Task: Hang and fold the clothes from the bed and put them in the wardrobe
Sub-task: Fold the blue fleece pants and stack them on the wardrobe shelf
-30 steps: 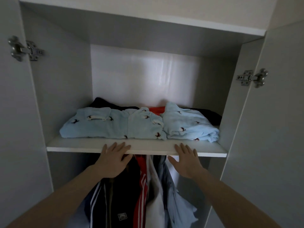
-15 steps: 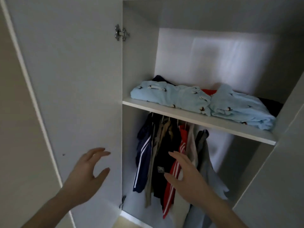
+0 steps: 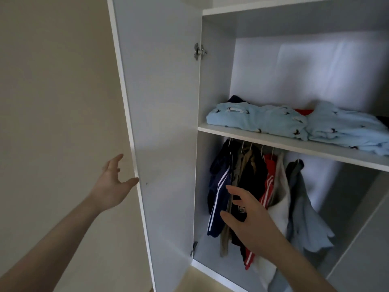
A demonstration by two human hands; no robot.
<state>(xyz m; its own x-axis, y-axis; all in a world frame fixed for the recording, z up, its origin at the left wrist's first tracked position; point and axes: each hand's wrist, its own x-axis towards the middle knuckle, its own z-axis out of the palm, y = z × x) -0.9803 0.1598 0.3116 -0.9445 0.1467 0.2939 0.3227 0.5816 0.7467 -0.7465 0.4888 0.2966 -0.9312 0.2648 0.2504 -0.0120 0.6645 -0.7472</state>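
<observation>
The white wardrobe stands open. Folded light-blue clothes (image 3: pixel 263 121) lie on its shelf (image 3: pixel 294 144), with dark and red pieces behind them. Below, several garments (image 3: pixel 252 186) hang on hangers: navy with white stripes, khaki, black, red, white and grey-blue. My left hand (image 3: pixel 111 184) reaches the outer edge of the left door (image 3: pixel 160 123), fingers spread, thumb at the edge. My right hand (image 3: pixel 248 218) hovers open in front of the hanging clothes, holding nothing.
A beige wall (image 3: pixel 52 102) lies left of the door. The right door's edge (image 3: pixel 368 249) shows at the lower right. A metal hinge (image 3: pixel 199 51) sits high on the left door. A strip of light floor (image 3: pixel 189 281) shows below the wardrobe.
Both hands left the shelf edge and dropped. My view swung left. My left hand moved out to the left door's edge; my right hand stays before the hanging clothes.
</observation>
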